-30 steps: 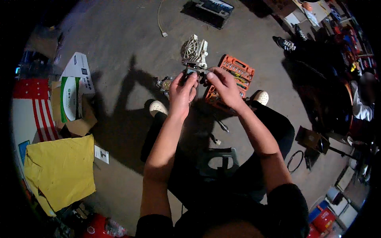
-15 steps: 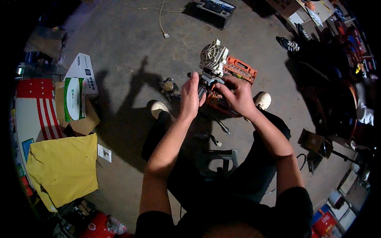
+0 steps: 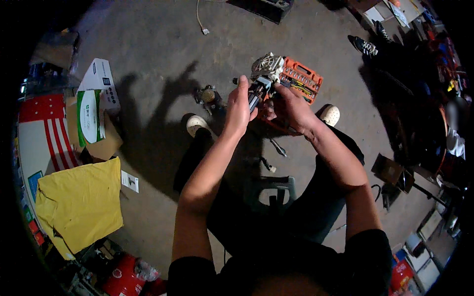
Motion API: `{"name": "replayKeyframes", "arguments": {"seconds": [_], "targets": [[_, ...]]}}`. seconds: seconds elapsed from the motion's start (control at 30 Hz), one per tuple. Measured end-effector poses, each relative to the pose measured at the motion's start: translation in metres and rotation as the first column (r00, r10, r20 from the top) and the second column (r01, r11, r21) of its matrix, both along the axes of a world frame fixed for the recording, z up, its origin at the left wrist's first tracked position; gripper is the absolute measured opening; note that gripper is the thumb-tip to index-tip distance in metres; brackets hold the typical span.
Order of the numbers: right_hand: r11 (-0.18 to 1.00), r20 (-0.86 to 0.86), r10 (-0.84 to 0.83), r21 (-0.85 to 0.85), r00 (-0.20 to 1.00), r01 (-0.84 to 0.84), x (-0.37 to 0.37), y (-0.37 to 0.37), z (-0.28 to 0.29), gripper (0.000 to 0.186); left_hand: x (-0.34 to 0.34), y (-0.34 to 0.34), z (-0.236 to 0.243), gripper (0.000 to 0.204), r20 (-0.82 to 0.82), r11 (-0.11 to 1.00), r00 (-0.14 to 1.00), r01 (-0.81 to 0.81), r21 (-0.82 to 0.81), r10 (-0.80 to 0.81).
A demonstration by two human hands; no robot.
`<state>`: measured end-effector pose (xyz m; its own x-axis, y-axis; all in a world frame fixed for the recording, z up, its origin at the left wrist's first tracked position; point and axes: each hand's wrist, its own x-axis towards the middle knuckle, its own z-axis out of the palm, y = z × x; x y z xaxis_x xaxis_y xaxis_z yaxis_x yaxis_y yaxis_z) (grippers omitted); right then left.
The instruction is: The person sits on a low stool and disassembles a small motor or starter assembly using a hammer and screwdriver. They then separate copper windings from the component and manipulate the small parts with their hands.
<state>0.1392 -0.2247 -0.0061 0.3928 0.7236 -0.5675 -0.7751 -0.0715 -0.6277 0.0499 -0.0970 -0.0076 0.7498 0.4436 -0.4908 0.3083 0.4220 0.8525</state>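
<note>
Above the floor, ahead of my knees, I hold a machine unit point(image 3: 266, 64) with a pale, ribbed round metal housing and a darker lower body. My left hand point(image 3: 237, 111) is closed around the left side of the darker body, thumb pointing up. On the other side, my right hand point(image 3: 296, 109) has curled fingers close against the unit; what they pinch, if anything, is hidden. Partly behind the unit and my right hand lies an open orange tool case point(image 3: 320, 85) with rows of sockets and yellow-handled tools. A dark metal part with a round brassy face point(image 3: 209, 95) sits left of my left hand.
A slim dark tool point(image 3: 278, 147) and a cable connector point(image 3: 269, 166) lie between my feet, near a grey stool point(image 3: 291, 185). Cartons point(image 3: 104, 81) and a yellow sheet point(image 3: 81, 207) stand left. A plug cord point(image 3: 203, 27) and black battery-like box point(image 3: 264, 9) lie ahead. Another person's shoes point(image 3: 365, 46) show right.
The pale housing has tipped and dropped slightly nearer my hands. My right hand has turned, its thumb leaving the front of the unit, and sits a little lower. My left hand keeps its hold.
</note>
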Motion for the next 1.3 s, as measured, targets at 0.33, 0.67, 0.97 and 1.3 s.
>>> {"name": "replayKeyframes", "arguments": {"seconds": [0.33, 0.67, 0.97, 1.3], "targets": [[0.996, -0.211, 0.013, 0.085, 0.977, 0.005, 0.0, 0.0, -0.007, 0.032, -0.004, 0.0, -0.002, 0.057, -0.055, 0.997, 0.997, -0.055, 0.049, 0.058], [0.997, -0.121, -0.013, 0.071, 0.993, 0.022, -0.002, 0.001, -0.01, 0.026, -0.007, 0.009, -0.005, 0.057, -0.141, 0.997, 0.989, 0.059, 0.055, -0.05], [0.983, 0.495, 0.161, 0.002, 0.854, -0.186, -0.003, 0.002, -0.014, 0.028, -0.011, 0.014, 0.005, 0.047, -0.031, 0.998, 0.999, 0.019, -0.055, -0.021], [0.987, 0.908, 0.15, -0.113, 0.391, -0.118, -0.005, -0.003, -0.01, 0.028, -0.009, 0.012, 0.016, 0.032, 0.007, 1.0, 1.0, -0.007, 0.003, 0.007]]}}
